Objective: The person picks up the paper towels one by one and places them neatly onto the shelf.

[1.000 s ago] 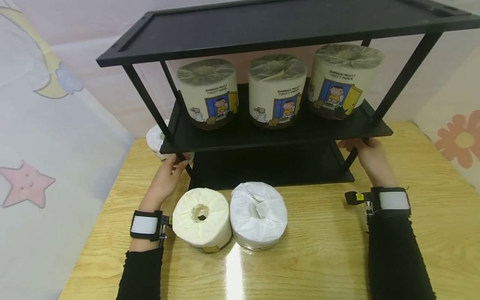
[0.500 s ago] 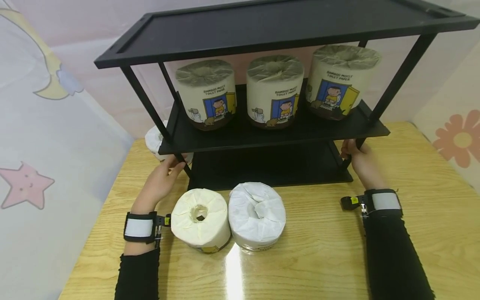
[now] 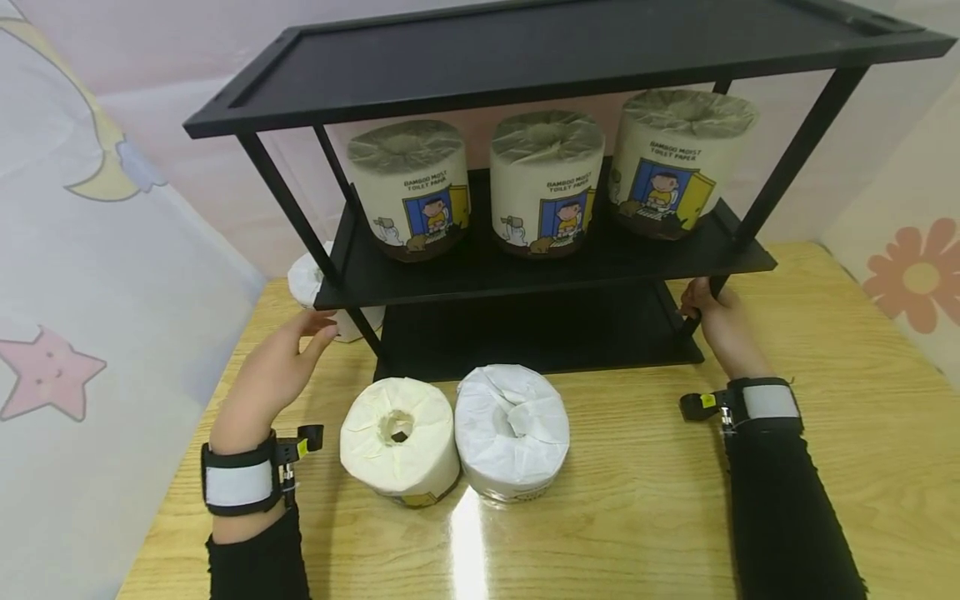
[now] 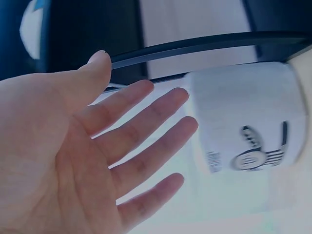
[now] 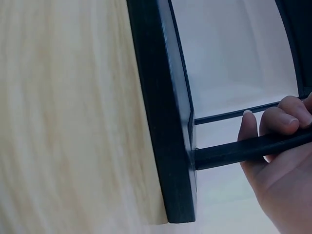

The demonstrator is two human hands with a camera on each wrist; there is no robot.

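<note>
A black tiered shelf rack (image 3: 517, 329) stands on the wooden table. My right hand (image 3: 720, 321) grips its lower right post; in the right wrist view the fingers curl round the black post (image 5: 222, 153). Off the rack's lower left post, my left hand (image 3: 277, 362) is spread with fingers apart and nothing in it. A white wrapped toilet roll (image 4: 248, 117) stands just beyond those fingertips, partly hidden behind the rack in the head view. On the middle shelf sit three wrapped toilet rolls, left (image 3: 412, 192), centre (image 3: 546, 187) and right (image 3: 682, 167).
A cream wrapped roll (image 3: 401, 442) and a white wrapped roll (image 3: 512, 433) stand side by side in front of the rack on the wooden table (image 3: 615, 500). A patterned wall (image 3: 127, 275) rises at the left and behind.
My left hand has let go of the rack's left post and moved left, its fingers opening out. My right hand has shifted slightly and curled round the right post. The rack stands nearly unchanged.
</note>
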